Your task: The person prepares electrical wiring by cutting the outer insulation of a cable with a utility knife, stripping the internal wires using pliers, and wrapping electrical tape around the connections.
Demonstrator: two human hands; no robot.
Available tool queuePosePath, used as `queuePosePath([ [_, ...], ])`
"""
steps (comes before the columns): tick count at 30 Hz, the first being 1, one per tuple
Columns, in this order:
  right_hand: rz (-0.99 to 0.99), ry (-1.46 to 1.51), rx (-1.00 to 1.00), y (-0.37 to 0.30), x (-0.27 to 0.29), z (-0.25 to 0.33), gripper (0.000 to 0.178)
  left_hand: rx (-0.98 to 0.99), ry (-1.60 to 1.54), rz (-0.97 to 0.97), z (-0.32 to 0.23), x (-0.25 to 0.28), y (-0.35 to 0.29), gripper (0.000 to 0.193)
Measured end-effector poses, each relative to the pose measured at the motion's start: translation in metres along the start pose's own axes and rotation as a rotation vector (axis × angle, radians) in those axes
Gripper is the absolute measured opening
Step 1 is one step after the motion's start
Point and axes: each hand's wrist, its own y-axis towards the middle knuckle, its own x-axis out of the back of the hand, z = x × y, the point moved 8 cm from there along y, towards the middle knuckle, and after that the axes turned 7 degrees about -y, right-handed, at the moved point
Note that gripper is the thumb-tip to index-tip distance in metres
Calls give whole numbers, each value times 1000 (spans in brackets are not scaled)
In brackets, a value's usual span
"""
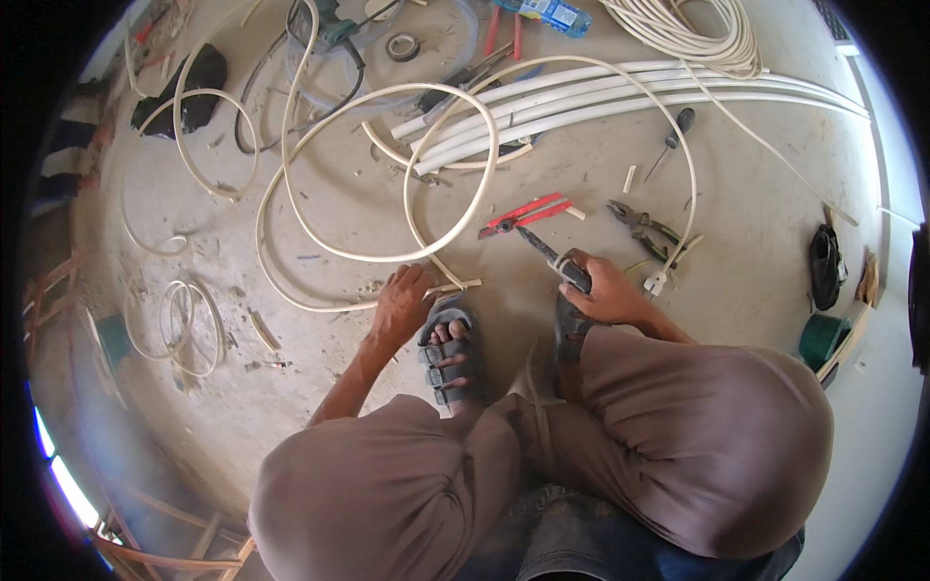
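My left hand [402,302] is low over the floor beside the left sandal, its fingers closed around a cream-white cable [444,289]. The cable's cut end pokes out past my fingers toward the right, and its length runs back into large loose loops. In my right hand [610,290] is a black-handled tool [573,274] with a narrow dark blade or shaft, slanting up and left; its exact kind is unclear. Just beyond its tip lies a red-handled tool [531,211]. Pliers [641,229] with dark and green handles rest on the floor to the right.
Long white conduit pipes [581,102] lie across the far floor, with a big cable coil [712,44] behind them. A screwdriver [670,143], a tape roll [402,46], a plastic bottle [557,16] and a black bag [194,89] are scattered around. A white wall bounds the right side.
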Motion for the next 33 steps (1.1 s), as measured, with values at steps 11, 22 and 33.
queuePosePath([
  [11,-163,1013,-95,-19,-31,44,37,410,-654,-28,-86,34,5,35],
  [22,-333,1053,95,30,16,112,31,187,-105,-393,-130,133,25,41],
  [33,-276,999,355,53,34,187,30,275,-518,-358,-130,169,37,14],
])
